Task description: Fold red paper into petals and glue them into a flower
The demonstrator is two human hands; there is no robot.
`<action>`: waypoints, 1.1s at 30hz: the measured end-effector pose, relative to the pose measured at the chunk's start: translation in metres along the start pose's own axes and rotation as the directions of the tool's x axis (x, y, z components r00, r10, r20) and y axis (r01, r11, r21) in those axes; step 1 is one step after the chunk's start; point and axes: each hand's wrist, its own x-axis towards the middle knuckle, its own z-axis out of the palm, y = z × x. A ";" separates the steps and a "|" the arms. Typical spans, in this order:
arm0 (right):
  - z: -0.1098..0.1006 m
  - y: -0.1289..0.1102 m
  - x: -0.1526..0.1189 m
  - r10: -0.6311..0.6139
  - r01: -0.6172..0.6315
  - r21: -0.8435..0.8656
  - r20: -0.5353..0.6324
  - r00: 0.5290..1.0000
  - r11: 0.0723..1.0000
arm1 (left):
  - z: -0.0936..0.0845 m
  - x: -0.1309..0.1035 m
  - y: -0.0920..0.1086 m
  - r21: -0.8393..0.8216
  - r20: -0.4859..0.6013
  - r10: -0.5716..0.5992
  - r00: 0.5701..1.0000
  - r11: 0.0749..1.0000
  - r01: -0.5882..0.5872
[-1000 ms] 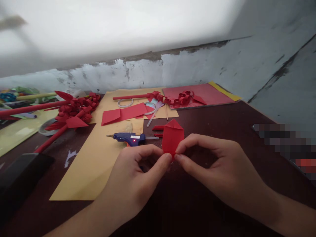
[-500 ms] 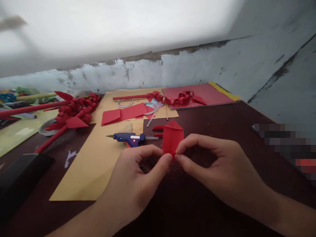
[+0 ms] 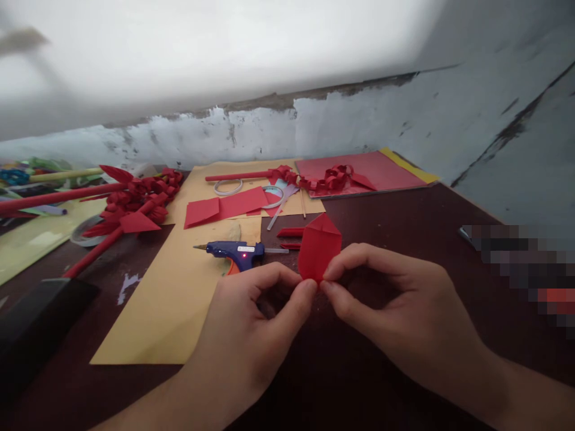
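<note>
A small folded piece of red paper (image 3: 320, 246) stands upright between my hands, with a pointed, creased top and a narrow lower end. My left hand (image 3: 263, 323) pinches that lower end between thumb and forefinger. From the other side my right hand (image 3: 395, 305) pinches it too, the fingertips nearly meeting. Just behind the paper lie red folded strips (image 3: 290, 232). A blue glue gun (image 3: 236, 251) with a lit red light and a clear glue stick in its back rests beyond my left hand, its nozzle pointing left.
Tan paper sheets (image 3: 148, 323) cover part of the dark table (image 3: 449, 257). Red folded paper (image 3: 224, 206), tape rolls (image 3: 228, 187) and a red paper chain (image 3: 327, 179) lie farther back. Red paper flowers (image 3: 144, 203) and a black box (image 3: 45, 329) are at the left.
The red paper has shifted slightly up and right and tilted, its lower end now more gathered. My hands keep their pinch, the right one barely moved. The glue gun stays put.
</note>
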 end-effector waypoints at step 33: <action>-0.001 -0.001 -0.005 -0.050 0.051 0.020 -0.028 0.998 0.999 | 0.001 -0.002 -0.001 -0.167 0.116 -0.110 0.987 0.978 0.129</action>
